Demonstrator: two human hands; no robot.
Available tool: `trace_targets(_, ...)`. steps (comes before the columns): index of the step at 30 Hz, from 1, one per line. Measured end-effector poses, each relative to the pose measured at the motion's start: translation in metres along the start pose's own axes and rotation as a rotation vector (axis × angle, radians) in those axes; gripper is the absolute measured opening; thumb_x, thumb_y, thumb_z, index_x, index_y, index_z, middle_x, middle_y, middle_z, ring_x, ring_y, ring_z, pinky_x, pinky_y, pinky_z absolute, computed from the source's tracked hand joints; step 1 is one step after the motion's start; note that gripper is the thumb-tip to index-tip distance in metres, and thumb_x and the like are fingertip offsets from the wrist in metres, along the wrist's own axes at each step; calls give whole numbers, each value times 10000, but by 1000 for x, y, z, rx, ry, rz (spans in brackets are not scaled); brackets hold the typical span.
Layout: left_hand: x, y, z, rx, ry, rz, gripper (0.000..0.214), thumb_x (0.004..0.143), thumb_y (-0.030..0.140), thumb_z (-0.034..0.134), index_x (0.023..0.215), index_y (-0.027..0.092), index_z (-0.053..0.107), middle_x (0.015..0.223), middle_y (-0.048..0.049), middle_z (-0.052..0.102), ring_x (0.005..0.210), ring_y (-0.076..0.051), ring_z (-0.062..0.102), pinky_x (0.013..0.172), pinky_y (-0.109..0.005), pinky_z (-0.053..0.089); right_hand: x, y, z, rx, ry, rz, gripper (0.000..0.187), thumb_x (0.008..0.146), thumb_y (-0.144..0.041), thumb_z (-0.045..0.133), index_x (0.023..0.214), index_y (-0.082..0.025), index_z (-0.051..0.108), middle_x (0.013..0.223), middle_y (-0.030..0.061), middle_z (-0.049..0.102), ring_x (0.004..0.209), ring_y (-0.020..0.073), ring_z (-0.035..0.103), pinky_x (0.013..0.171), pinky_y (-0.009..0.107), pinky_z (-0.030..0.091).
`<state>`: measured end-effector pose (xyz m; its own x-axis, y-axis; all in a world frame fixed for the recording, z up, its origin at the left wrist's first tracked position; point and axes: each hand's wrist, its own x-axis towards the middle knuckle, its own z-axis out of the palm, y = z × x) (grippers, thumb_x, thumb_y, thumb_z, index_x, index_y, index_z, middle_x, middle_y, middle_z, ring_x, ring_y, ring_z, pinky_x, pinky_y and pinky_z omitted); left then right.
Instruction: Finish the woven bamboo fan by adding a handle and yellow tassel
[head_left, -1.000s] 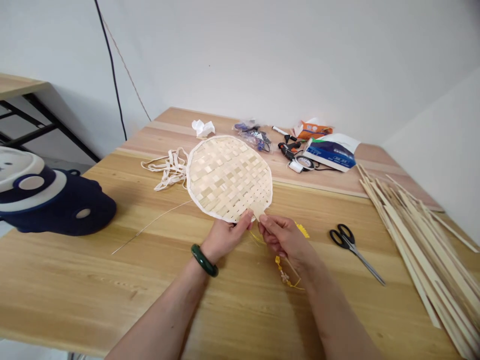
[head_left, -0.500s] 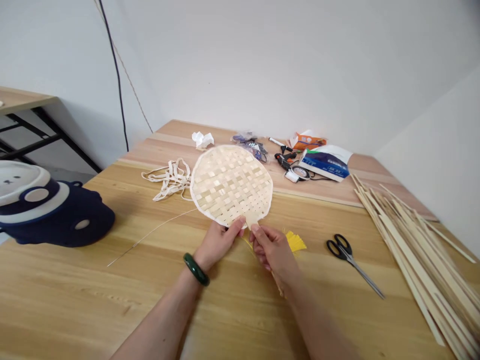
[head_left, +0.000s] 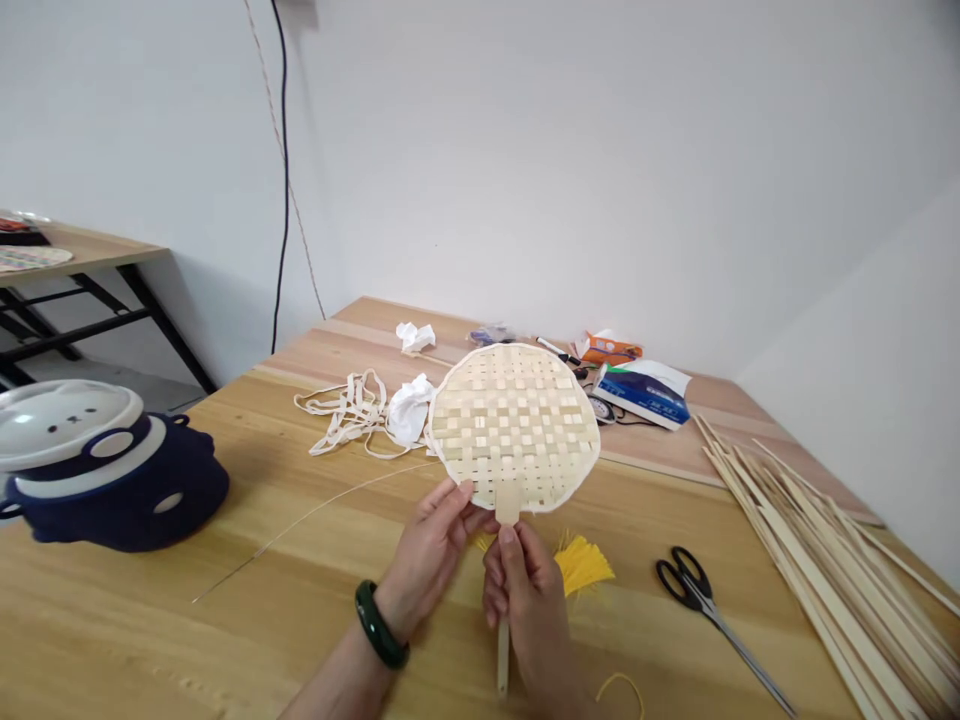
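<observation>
Worn on the person's head, the single camera faces forward and down, close above the left hand, right hand and woven bamboo fan at lower centre, looking across the wooden bench to the white wall filling the upper frame.

Bright, even light, soft shadow beneath the left hand, slight blur.
</observation>
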<state>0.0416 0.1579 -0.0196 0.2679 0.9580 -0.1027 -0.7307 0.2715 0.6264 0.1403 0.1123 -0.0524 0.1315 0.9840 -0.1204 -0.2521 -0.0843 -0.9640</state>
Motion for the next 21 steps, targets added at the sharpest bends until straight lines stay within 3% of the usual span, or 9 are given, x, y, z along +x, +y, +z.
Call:
trace_targets(5, -5, 4, 4, -18, 81, -27, 244, 678, 349, 834, 732, 150, 704, 621, 14, 668, 529, -83, 580, 524, -170, 474, -7, 11, 7, 46, -155, -39, 456, 883, -636, 507, 768, -195, 480, 589, -87, 452, 363, 27, 394, 363, 178, 439)
trace_targets(8, -7, 4, 3, -9, 118, -43, 265, 644, 338, 855, 725, 142, 696, 655, -4, 696, 571, -103, 618, 553, -181, 492, -9, 9, 10, 56, -156, -30, 464, 881, -638, 508, 749, -195, 464, 568, -90, 455, 351, 26, 399, 359, 177, 440)
trace_targets(12, -7, 6, 3, -43, 57, -61, 242, 682, 336, 824, 752, 135, 709, 694, -21, 715, 599, -117, 632, 588, -200, 501, -10, 3, 10, 55, -145, -9, 489, 855, -655, 533, 707, -201, 427, 544, -95, 440, 340, 27, 378, 337, 173, 421)
trace_targets(17, -5, 10, 5, -74, 58, -58, 331, 681, 407, 808, 851, 135, 727, 740, -26, 721, 608, -114, 621, 532, -193, 467, -13, 1, 9, 22, -149, 34, 448, 858, -635, 547, 771, -202, 469, 565, -100, 405, 371, 25, 309, 318, 143, 332)
trace_targets(21, -5, 7, 4, 0, 139, -16, 325, 614, 372, 856, 779, 136, 704, 667, 2, 676, 551, -89, 573, 463, -174, 410, -14, 0, 10, 16, -116, 58, 469, 836, -654, 564, 760, -200, 474, 549, -105, 338, 400, 23, 239, 336, 131, 207)
